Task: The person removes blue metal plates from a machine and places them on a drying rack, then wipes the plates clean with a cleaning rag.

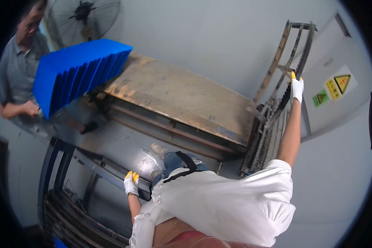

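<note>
The table [182, 91] takes up the middle of the view, a long worn board, scuffed and stained brown along its near edge, set on a rusty metal base. At the lower left stands a dark metal frame [45, 177] with upright posts and long rails, more bars stacked inside it.

At the table's right end, between it and the pale door [330, 113], the toothed metal rack [269, 118] rises at a slant. It is tall and narrow, its long side rails lined with rows of small teeth and joined by crossbars; the metal is grey, dulled and rust-brown in patches. Lower down the rails crowd together, and it may be more than one piece there.

At the far left a co-worker [18, 78] in a grey shirt holds a bright blue block [82, 72], flat on top and deeply ridged along its side. A wire-caged fan [83, 10] stands behind.

Smallest are the person's hands, both in white gloves with yellow fingertips. The right hand [296, 89], arm outstretched, has its fingers folded over the rack's side rail. The left hand [132, 184] is half curled beside the frame's rail; whether it grips that rail I cannot tell.
</note>
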`<state>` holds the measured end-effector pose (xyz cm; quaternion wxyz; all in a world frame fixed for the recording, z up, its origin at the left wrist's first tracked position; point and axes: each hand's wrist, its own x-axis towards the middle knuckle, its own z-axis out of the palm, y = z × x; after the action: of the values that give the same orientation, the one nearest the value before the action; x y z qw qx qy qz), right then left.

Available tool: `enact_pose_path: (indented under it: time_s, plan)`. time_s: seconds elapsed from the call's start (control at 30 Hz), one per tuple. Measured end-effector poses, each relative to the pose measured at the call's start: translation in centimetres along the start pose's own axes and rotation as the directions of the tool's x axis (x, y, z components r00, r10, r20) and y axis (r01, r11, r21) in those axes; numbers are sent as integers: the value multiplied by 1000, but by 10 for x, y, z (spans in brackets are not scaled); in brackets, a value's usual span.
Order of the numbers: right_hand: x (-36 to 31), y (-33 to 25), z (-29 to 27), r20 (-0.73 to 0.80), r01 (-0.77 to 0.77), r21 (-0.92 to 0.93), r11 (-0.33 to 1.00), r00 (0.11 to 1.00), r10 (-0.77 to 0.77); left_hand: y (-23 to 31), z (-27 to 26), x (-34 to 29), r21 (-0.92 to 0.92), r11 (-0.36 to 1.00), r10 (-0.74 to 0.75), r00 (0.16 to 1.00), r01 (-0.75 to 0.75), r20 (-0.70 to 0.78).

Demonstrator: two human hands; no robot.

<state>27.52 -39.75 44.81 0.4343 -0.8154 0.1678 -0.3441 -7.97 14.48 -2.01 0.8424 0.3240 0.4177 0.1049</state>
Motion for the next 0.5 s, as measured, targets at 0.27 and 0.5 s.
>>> enact_pose_path:
  time_s: [0.27,0.5]
  plan:
    - [-84,-3,272,343,-265,342,901,928,143,3,-5,-19,-62,997,24,983,-36,-182]
    - [-255,5,460,814,-637,143,757,511,276,5,-32,-37,-190,971,67,924,-148,-377]
